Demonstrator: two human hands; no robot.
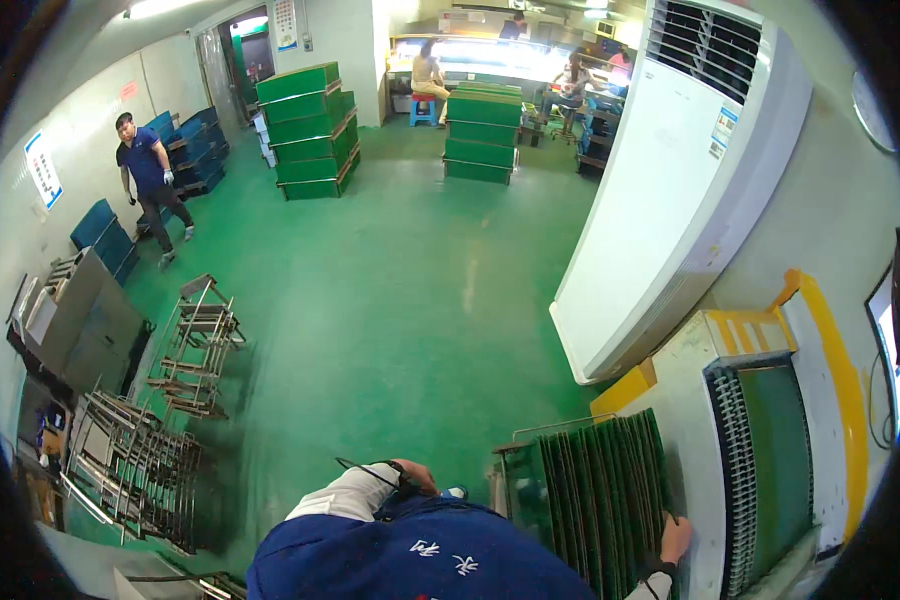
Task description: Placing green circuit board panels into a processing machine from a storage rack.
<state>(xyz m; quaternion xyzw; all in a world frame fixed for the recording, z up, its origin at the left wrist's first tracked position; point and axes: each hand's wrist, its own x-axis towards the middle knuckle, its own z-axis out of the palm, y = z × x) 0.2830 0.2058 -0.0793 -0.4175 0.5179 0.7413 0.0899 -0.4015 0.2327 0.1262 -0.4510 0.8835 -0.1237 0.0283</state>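
At lower right, the right hand [676, 538] touches racked green panels [602, 490], seemingly handling them; the next move needs secure edge contact. I cannot tell its grip or the left hand's [417, 476].

The floor [390, 300] is green. At 5 o'clock, the row of panels [600, 480] shows dark green stripes parted by brownish edges. At 6 o'clock, the garment [380, 562] is navy blue with white characters; at 7, the sleeve [338, 495] is white. At 2, the tall unit [645, 190] is white; at 11, stacked bins [305, 133] are green.
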